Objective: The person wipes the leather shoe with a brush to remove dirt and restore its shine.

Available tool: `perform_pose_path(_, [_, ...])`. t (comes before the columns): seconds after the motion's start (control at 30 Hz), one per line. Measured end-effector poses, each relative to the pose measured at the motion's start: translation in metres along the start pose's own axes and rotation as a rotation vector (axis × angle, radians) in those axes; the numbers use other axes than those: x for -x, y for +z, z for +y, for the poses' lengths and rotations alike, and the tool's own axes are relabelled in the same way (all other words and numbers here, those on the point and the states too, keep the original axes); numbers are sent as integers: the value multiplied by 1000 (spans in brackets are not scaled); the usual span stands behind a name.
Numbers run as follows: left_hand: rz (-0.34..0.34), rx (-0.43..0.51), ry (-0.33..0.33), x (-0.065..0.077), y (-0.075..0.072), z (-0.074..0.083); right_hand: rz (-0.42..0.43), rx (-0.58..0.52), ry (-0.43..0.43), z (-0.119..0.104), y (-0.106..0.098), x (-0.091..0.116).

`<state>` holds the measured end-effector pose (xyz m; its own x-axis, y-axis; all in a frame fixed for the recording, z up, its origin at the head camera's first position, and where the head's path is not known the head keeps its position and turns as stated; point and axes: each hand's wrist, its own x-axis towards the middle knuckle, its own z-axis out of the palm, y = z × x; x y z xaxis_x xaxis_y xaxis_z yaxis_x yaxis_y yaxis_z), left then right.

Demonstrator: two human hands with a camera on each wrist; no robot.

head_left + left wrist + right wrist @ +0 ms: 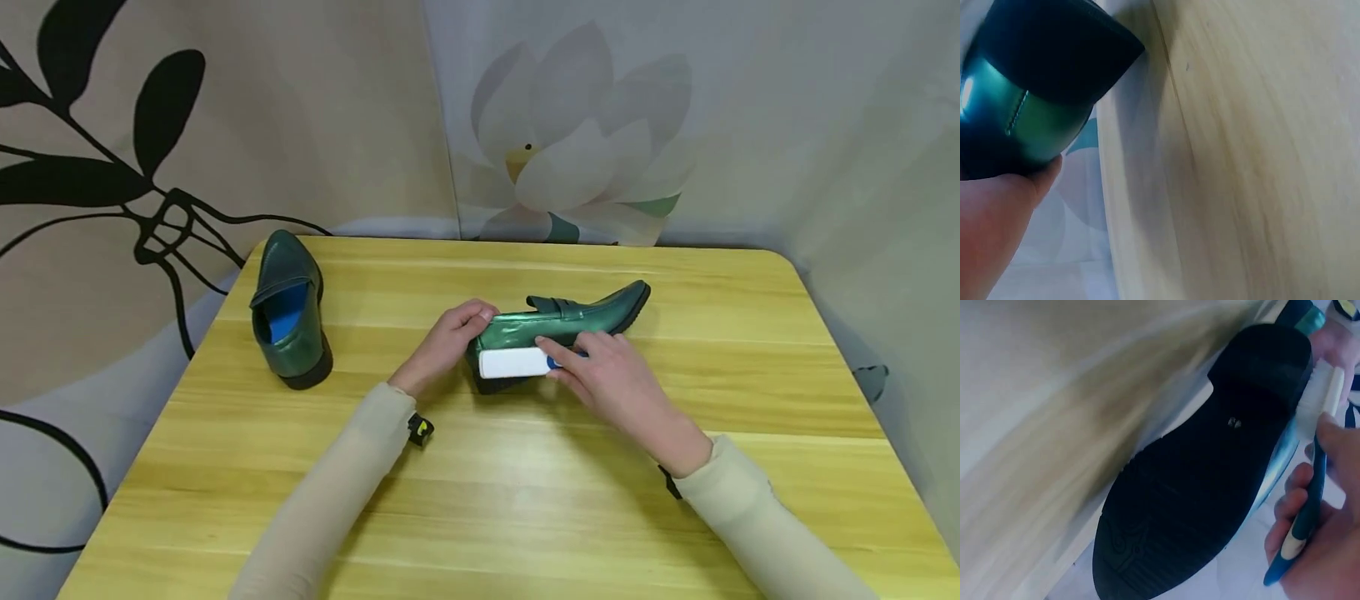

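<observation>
A green loafer (600,315) is held above the table in the head view, toe to the right, its side facing me. My left hand (453,333) grips it at the heel end, thumb by the opening. In my right hand (618,383) is a shoe brush (513,363) with a white head and a blue-and-white handle. Its bristles (1313,400) lie against the loafer's side near the heel in the right wrist view, where the black sole (1191,469) shows. The left wrist view has the dark heel block (1060,44) close up; most of the left fingers are hidden there.
The matching green loafer (294,350) with a blue insole stands upright at the table's left side, toe toward the back. Patterned curtains (360,117) hang behind the wooden table (480,517) and along its sides.
</observation>
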<state>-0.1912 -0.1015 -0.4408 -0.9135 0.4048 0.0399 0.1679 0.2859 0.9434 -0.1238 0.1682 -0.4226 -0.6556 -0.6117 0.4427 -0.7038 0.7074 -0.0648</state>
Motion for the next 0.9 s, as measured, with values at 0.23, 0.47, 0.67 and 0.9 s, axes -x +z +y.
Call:
perform_pose_path(0.23, [-3, 65, 6, 2, 2, 4, 24, 2, 56, 1, -6, -4])
perform_pose_path(0.47, [-2, 86, -16, 3, 2, 2, 39, -9, 59, -5, -4, -9])
perform_pose_path(0.67, [2, 68, -38, 3, 3, 2, 48, -18, 38, -4, -1, -5])
perform_pose_path(0.9, [13, 31, -26, 1, 1, 3, 60, -18, 165, 7, -7, 8])
